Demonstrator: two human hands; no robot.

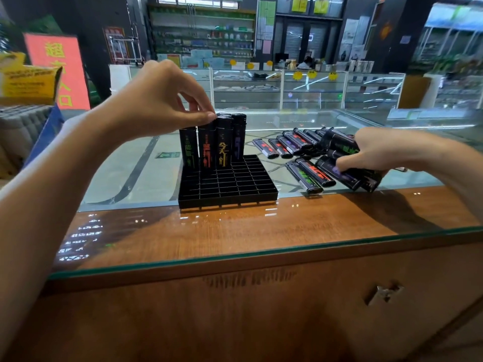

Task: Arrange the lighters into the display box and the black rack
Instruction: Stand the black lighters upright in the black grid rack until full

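Note:
A black rack (pixel 236 188) with a grid of slots sits on the glass counter. Several black lighters stand upright along its back rows. My left hand (pixel 159 100) is above them and pinches the top of the upright lighter with red print (pixel 207 150). To the right, several black lighters lie loose in a pile (pixel 295 146) on the glass. My right hand (pixel 376 150) rests on that pile and grips a bunch of lighters (pixel 339 150), some with green and purple print. No display box is in view.
The counter has a glass top (pixel 146 163) with a wooden band (pixel 235 231) near me and a glass edge in front. A yellow carton (pixel 28 82) stands at far left. Glass showcases and shelves fill the shop behind.

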